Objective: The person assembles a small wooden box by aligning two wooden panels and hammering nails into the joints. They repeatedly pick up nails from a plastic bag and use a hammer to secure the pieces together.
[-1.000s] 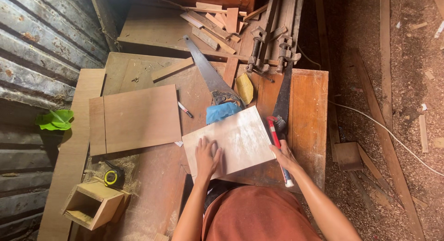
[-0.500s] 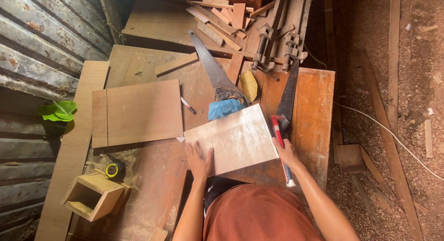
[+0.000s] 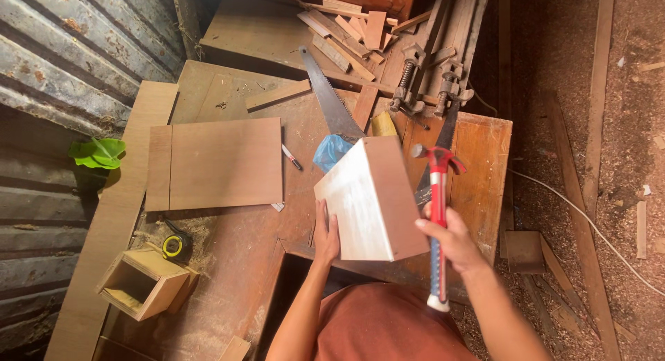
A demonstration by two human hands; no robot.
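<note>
A wooden box (image 3: 370,198) is steadied on the workbench (image 3: 485,160) by the left hand (image 3: 325,235), whose fingers are pressed flat against its pale side while the box stands tilted on 1 edge near the front of the bench. A hammer (image 3: 436,215) with a red head and a red and blue handle is gripped around its middle by the right hand (image 3: 450,240), fingers clenched about the handle, with the head raised just beside the box's upper right corner. Behind the box a blue plastic bag (image 3: 331,150) is seen, and a handsaw (image 3: 329,98) is laid with its blade pointing away from the person. To the left, a flat brown board (image 3: 216,164) is spread on the bench, with a small marker (image 3: 291,157) just beside its right edge. Near the bench's front left, a yellow tape measure (image 3: 174,246) is set beside a smaller open wooden box (image 3: 144,283). At the far end, a heap of wood offcuts (image 3: 353,30) and 2 metal clamps (image 3: 424,87) are gathered, and a green leaf (image 3: 98,153) is seen against the corrugated metal wall (image 3: 62,56)
</note>
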